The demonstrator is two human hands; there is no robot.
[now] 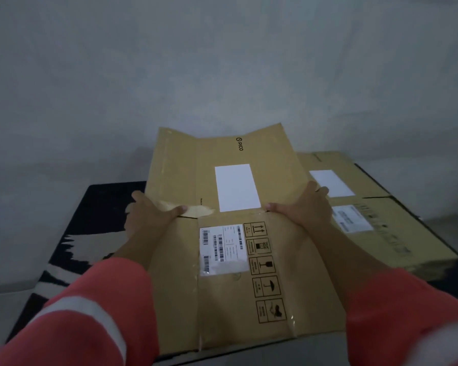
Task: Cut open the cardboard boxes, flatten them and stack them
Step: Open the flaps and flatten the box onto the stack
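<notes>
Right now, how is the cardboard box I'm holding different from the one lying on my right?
The held box is gripped at its sides by the left hand and right hand, far flaps bent upward; the other box lies flat on the rug, untouched. The held box overlaps and partly hides the other box. Both are flattened brown cardboard with white labels.

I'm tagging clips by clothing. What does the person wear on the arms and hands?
The left hand and right hand are bare: no gloves, no watch in sight. The left sleeve and right sleeve are coral red, ending short of the wrists. A pale band crosses the left sleeve.
</notes>
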